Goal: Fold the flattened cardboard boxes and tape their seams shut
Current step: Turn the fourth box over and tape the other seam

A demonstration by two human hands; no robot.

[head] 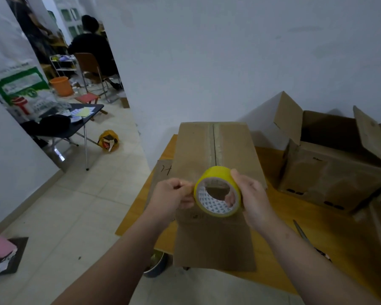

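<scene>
A folded cardboard box (216,148) stands on the wooden table (271,159) in front of me, its two top flaps meeting at a centre seam that runs away from me. Above its near edge I hold a yellow tape roll (218,191). My right hand (251,201) grips the roll, with fingers curled through its core. My left hand (174,197) pinches at the roll's left rim, where the tape end would be; the end itself is too small to make out.
An open cardboard box (330,164) with raised flaps sits at the right of the table. Scissors (304,234) lie near the right front. A flat cardboard sheet (163,170) lies under the box. A metal bowl (156,263) sits on the floor below. A person sits in the far doorway.
</scene>
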